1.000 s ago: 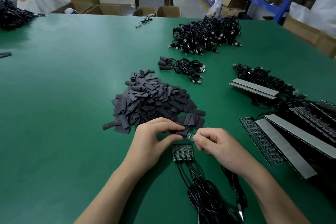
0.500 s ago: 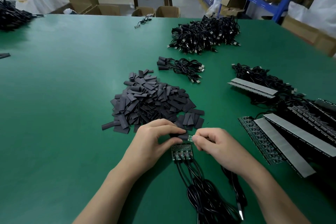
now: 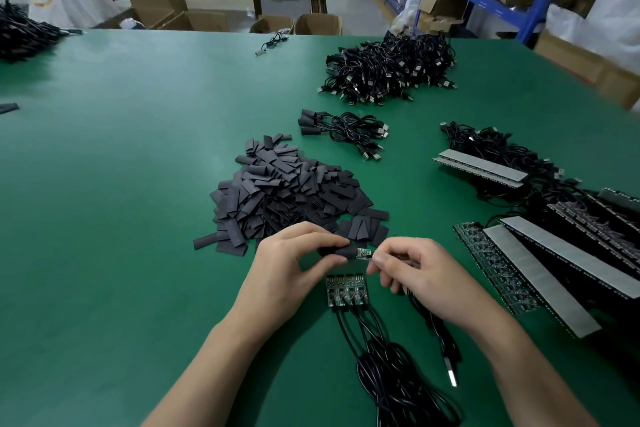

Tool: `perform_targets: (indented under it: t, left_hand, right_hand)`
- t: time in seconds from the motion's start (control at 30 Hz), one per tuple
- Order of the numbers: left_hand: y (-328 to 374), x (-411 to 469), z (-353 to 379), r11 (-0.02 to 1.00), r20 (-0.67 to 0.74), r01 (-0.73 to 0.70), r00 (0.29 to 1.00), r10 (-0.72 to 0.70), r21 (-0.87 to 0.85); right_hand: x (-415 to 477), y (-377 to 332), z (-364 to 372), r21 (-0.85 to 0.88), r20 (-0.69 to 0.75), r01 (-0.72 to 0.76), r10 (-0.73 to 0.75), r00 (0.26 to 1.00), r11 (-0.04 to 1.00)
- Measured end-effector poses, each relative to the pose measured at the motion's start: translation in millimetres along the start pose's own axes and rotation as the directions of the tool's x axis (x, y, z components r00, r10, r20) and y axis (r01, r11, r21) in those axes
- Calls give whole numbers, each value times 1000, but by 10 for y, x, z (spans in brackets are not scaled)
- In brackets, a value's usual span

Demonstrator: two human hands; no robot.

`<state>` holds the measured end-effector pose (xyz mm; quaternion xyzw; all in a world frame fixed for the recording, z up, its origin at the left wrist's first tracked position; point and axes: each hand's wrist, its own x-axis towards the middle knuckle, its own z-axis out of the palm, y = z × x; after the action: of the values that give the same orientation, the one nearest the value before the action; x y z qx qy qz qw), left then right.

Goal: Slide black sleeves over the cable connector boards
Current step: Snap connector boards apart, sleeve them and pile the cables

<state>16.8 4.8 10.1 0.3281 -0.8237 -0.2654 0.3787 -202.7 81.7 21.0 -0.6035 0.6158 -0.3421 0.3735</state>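
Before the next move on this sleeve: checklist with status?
1. Left hand grips sleeve: ok.
2. Right hand pinches board at its cable end: ok.
3. Sleeve lined up with board's free end: ok.
4. Sleeve fully covers board: not ok, green part shows.
5. Wires at board's cable end intact: cannot tell, fingers hide them.
6. Next work ready: ok, four bare boards lie on the table below the hands.

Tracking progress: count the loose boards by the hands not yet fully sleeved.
5. The right hand pinches one board, partly inside the sleeve the left hand holds; four boards lie side by side below them. More may be hidden.
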Motion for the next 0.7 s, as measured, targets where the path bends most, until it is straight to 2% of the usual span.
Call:
perform_targets:
  t: [0.47, 0.7]
  left_hand:
    - [29, -20, 70, 996, -29, -82, 996, 81, -26]
    - [8, -23, 65, 992, -19, -125, 992, 125, 16]
  right_hand:
    - [34, 61, 76, 268, 29, -23, 16, 999, 963]
    - [16, 14, 100, 236, 32, -39, 33, 999, 971]
